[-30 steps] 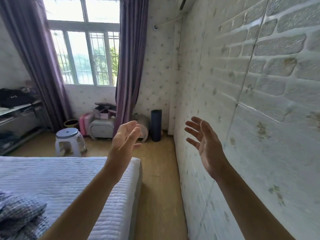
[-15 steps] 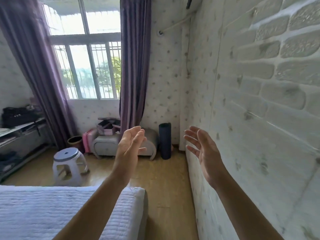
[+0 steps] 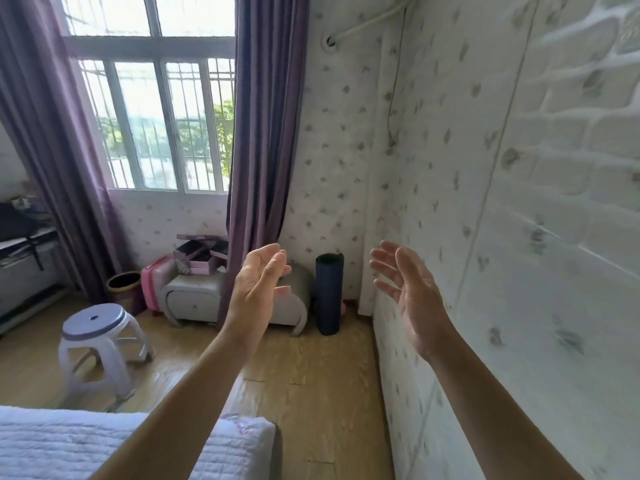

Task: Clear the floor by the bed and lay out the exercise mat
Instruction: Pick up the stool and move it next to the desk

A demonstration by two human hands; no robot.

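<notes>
Two empty hands, left hand (image 3: 258, 289), right hand (image 3: 408, 292), one rolled mat (image 3: 328, 292), one stool (image 3: 98, 344)

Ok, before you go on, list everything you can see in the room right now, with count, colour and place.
exercise mat: 1, dark navy, rolled, upright in the far corner
stool: 1, white and lilac plastic, on the floor past the bed
bed: 1, white quilted cover, bottom left
nightstand: 1, grey, under the window
gift boxes: a few, pink, open on the nightstand
suitcase: 1, pink, left of the nightstand
bin: 1, dark, by the left curtain
curtains: 2, purple, either side of the window
shelf: 1, grey, far left
left hand: open, empty
right hand: open, empty
</notes>
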